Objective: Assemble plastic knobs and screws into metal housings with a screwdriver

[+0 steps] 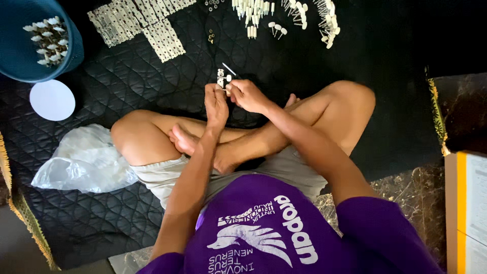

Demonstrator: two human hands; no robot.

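I sit cross-legged on a black quilted mat [127, 76]. My left hand [215, 104] and my right hand [247, 95] meet in front of my knees. Together they grip a small white plastic piece with metal parts [221, 77], which sticks up from the fingertips. A thin white pin [229, 69] pokes out beside it at the right hand's fingers. How the pieces join is too small to tell.
White perforated strips [137, 23] lie at the far left of the mat; white pins and pegs [284, 18] are scattered along the far edge. A blue bucket [71, 45] holds more white pieces, with a white round lid [52, 100] and a clear plastic bag [83, 160] on my left. A box [466, 203] stands right.
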